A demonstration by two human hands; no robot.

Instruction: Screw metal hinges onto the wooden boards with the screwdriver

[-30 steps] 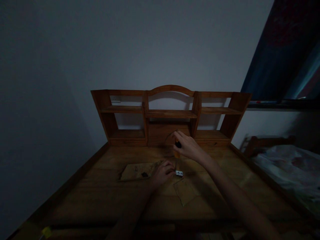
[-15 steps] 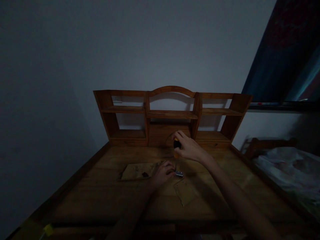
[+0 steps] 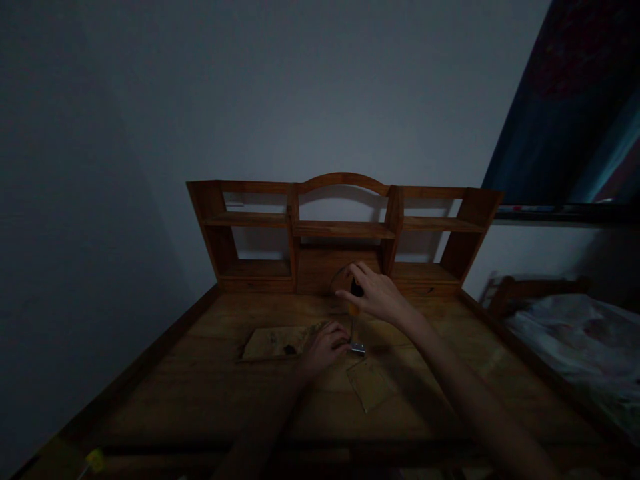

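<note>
The room is dim. My right hand (image 3: 376,293) is wrapped round the black and orange handle of a screwdriver (image 3: 354,308) that stands upright, its tip down on a small silver metal piece (image 3: 357,347) on the wooden desk (image 3: 200,387). My left hand (image 3: 324,347) rests on the desk just left of that metal piece, fingers curled against it and pinching its edge. A flat wooden panel (image 3: 275,341) lies to the left of my left hand.
A thin square piece of wood or card (image 3: 371,385) lies on the desk in front of the metal piece. A wooden shelf unit (image 3: 343,230) stands along the desk's back edge against the wall. A bed with light bedding (image 3: 580,333) is at the right.
My right hand has turned slightly on the screwdriver handle, fingers shifting over its top. The left hand and the metal piece stay in place.
</note>
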